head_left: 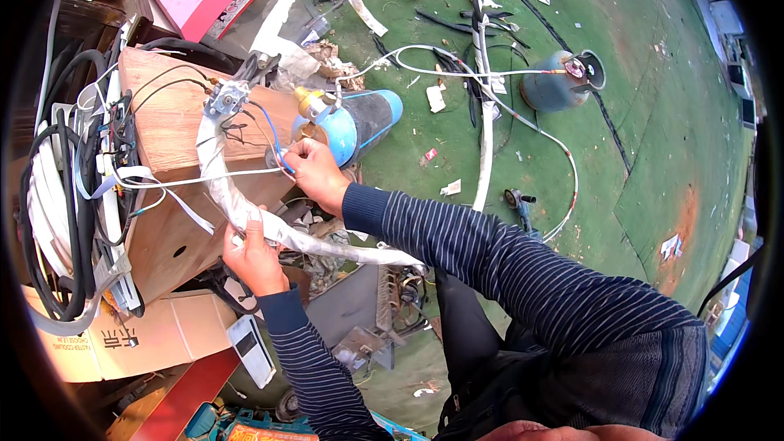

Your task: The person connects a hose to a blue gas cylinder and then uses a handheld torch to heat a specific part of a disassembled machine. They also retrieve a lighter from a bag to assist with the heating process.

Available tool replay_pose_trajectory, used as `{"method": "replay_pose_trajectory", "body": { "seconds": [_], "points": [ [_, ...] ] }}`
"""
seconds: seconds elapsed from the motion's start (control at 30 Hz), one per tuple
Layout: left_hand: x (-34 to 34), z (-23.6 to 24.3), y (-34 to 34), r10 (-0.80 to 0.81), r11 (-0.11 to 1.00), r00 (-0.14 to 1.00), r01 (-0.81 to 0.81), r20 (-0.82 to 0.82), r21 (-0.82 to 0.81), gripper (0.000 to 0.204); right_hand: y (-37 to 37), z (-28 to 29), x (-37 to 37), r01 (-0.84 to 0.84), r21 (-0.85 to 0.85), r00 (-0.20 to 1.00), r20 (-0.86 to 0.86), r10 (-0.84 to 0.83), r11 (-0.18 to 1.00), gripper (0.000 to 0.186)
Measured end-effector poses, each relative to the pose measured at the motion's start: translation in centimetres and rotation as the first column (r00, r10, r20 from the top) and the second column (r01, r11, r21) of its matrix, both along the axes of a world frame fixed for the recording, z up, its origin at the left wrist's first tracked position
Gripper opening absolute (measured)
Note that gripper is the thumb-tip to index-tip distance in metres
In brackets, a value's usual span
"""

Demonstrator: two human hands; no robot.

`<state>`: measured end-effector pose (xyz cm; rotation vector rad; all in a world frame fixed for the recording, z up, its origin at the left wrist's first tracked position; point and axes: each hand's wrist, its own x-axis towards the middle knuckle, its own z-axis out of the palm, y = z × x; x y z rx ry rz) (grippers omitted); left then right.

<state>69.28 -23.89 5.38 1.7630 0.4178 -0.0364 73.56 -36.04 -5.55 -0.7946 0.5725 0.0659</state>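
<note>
A pipe bundle wrapped in white tape (351, 252) curves down from a grey metal fitting (226, 99) on a wooden box (163, 118), then runs right beneath my right forearm. My left hand (256, 257) is closed around the bend of this bundle, thumb on top. Just above it, my right hand (318, 173) pinches a thin blue wire (276, 140) between thumb and fingers. A white cable (196, 178) reaches the same fingertips from the left; its end is partly hidden there. Past the right hand lies a blue gas cylinder (339, 135) with a brass-coloured regulator (310, 104).
A grey gas cylinder (543, 94) stands on the green floor (629, 220), joined to a pale hose (572, 163). Coiled black and white cables (69, 212) crowd the left side. Cardboard (155, 335) and a white rectangular device (251, 351) lie below. An angle grinder (520, 202) rests right of the bundle.
</note>
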Motion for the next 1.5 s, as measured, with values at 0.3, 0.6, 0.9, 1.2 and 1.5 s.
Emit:
{"method": "replay_pose_trajectory", "body": {
  "seconds": [0.3, 0.6, 0.9, 1.2, 1.5],
  "points": [
    [-1.8, -3.8, 3.2, 0.017, 0.992, 0.989, 0.002, -0.15, 0.125, 0.029, -14.3, 5.0, -11.4, 0.014, -0.063, 0.984, -0.178, -0.025, 0.998, 0.052],
    [-2.3, -3.1, -2.3, -0.093, 0.787, 0.945, -0.123, 0.314, 0.604, 0.052, -22.4, 0.3, -21.3, 0.136, -0.603, 0.906, -0.245, -0.344, 0.786, 0.041],
    [-11.2, -13.6, -18.1, -0.418, 0.891, 0.646, 0.153, -0.639, -0.429, 0.04, -22.3, -0.3, -23.4, 0.098, -0.639, 0.949, -0.17, -0.265, 0.763, 0.032],
    [-16.3, -19.8, -21.6, -0.307, 0.714, 0.539, -0.414, -0.785, -0.564, 0.034, -21.4, -2.3, -28.8, 0.043, -0.677, 0.927, -0.247, -0.283, 0.734, 0.021],
    [-22.4, -20.9, -19.3, -0.127, 0.587, 0.531, -0.64, -0.838, -0.495, 0.017, -22.6, -1.1, -28.9, -0.002, -0.65, 0.873, -0.372, -0.316, 0.76, 0.081]
  ]
}}
